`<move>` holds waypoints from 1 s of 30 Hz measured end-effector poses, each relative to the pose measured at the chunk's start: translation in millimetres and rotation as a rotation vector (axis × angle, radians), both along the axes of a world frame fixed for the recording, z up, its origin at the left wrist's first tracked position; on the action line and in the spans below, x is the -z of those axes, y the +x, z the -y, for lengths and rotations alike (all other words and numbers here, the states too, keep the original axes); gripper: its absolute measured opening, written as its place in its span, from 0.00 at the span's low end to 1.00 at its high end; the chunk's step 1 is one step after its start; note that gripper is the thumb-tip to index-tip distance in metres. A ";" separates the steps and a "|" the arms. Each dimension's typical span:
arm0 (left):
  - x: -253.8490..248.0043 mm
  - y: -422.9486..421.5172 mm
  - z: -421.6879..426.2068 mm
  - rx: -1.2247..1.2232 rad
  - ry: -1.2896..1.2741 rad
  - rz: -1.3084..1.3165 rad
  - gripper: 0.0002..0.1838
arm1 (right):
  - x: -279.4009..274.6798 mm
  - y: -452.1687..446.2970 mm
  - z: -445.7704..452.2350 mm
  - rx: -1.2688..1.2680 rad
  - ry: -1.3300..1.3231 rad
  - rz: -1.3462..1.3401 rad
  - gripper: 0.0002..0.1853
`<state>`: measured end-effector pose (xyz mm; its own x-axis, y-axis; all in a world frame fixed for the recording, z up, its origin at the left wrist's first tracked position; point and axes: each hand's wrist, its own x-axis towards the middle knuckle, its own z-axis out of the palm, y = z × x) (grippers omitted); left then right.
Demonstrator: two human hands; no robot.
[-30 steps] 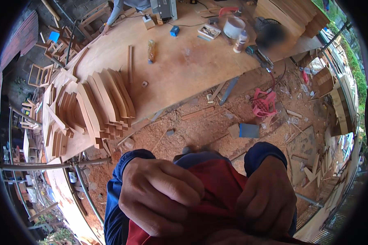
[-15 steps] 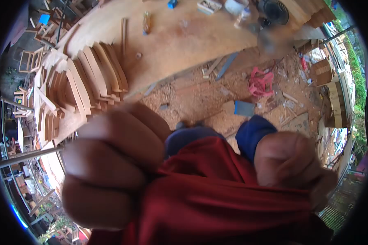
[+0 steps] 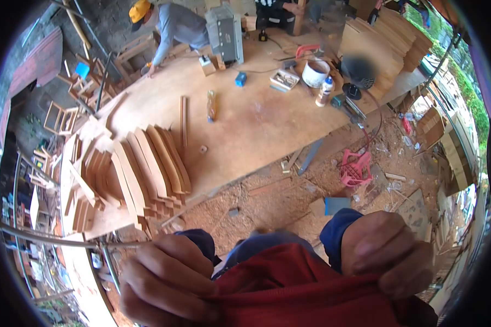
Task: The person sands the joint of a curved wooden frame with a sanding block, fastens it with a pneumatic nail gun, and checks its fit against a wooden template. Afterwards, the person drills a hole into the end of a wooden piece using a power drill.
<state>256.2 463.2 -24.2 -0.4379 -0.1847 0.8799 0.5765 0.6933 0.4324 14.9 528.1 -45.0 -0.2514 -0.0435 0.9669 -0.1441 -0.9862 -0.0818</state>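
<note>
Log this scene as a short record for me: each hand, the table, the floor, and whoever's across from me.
Left hand: gripping red fabric
Right hand: gripping the same fabric, which spans between the hands
Table: curved wooden pieces on the left, white bucket toward the right
Floor: strewn with debris; pink plastic item to the right
Across: person in a yellow cap, leaning over the table's far side

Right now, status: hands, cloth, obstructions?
Left hand and right hand gripping red cloth. Cloth stretched between them. Nothing seen blocking the hands; stacked wood sits apart on the table.
</note>
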 end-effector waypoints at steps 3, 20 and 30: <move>8.7 -1.6 19.3 0.050 -0.037 -0.118 0.05 | 13.3 -15.0 12.5 -0.101 -0.030 -0.233 0.11; 261.5 91.3 156.5 -1.158 0.806 0.266 0.13 | 290.1 -127.0 101.9 0.009 1.618 -0.997 0.23; 294.5 -18.7 204.7 -1.852 0.621 0.479 0.19 | 282.8 -209.7 287.2 -0.192 1.406 -1.315 0.25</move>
